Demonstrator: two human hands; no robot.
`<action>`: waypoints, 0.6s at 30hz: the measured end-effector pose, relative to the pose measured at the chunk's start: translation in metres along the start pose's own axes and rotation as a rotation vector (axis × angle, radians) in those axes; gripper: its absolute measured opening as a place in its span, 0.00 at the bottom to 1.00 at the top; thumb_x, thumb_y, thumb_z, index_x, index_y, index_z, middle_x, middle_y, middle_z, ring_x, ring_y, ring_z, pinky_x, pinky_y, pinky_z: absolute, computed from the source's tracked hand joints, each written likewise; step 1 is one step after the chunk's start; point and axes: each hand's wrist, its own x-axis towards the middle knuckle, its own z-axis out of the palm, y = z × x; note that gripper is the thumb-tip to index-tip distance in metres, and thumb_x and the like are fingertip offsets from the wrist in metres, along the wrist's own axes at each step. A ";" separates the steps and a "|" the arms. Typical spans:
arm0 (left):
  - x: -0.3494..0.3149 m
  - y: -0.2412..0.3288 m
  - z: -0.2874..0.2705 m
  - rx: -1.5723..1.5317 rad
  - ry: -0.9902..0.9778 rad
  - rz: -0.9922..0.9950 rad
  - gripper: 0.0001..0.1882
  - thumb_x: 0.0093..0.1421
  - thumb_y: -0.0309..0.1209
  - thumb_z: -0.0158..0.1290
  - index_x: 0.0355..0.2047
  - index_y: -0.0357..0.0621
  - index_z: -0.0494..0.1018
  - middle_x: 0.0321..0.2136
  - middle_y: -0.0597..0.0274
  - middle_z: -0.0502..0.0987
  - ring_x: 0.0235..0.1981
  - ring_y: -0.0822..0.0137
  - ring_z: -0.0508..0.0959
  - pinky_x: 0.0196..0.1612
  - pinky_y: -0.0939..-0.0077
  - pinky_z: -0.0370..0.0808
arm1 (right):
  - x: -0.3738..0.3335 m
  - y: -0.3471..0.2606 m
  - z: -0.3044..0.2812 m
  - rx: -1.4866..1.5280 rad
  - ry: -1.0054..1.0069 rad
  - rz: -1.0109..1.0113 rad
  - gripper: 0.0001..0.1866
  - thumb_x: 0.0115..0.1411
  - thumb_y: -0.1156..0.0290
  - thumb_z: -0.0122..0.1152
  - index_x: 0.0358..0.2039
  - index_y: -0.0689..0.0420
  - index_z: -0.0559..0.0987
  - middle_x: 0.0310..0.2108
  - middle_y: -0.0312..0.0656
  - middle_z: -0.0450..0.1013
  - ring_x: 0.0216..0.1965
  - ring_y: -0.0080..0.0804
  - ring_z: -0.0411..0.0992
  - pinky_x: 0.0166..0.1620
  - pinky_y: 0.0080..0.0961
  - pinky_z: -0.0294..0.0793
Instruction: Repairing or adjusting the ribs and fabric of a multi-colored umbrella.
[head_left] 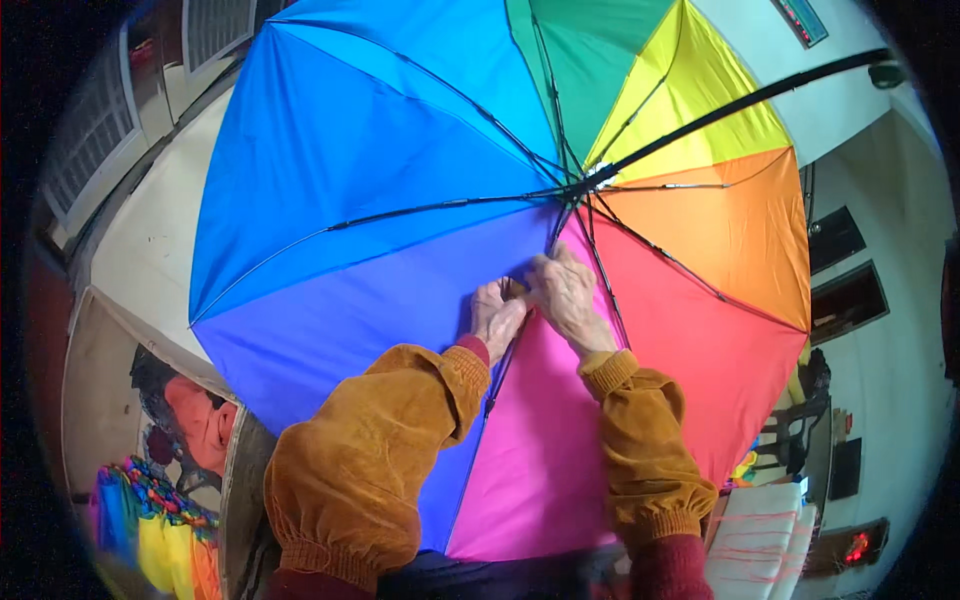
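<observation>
An open umbrella point(390, 270) with rainbow-coloured panels fills the middle, its inner side facing me. Black ribs spread from a hub point(598, 178), and a dark shaft point(740, 105) runs from there to the upper right. Just below the hub, both hands meet at the umbrella rib point(497, 385) between the purple and pink panels. My left hand point(498, 315) is closed at this rib, fingertips pinched. My right hand point(568, 290) is closed too, its bent fingers touching the left fingertips beside the rib. Whatever small thing lies between its fingers is hidden.
A pale board or table surface point(160, 235) lies left of the umbrella. At the lower left hang rainbow-coloured fabrics point(165, 545), near an orange-red cloth point(200, 420). White stacked material with red threads point(755, 545) stands at the lower right.
</observation>
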 end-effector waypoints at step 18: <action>0.004 0.017 0.004 0.269 0.040 0.017 0.09 0.46 0.27 0.57 0.17 0.40 0.68 0.12 0.70 0.65 0.17 0.80 0.63 0.20 0.79 0.62 | 0.035 -0.025 -0.036 0.867 -0.227 0.586 0.07 0.57 0.70 0.52 0.26 0.59 0.69 0.16 0.37 0.63 0.15 0.30 0.63 0.17 0.27 0.62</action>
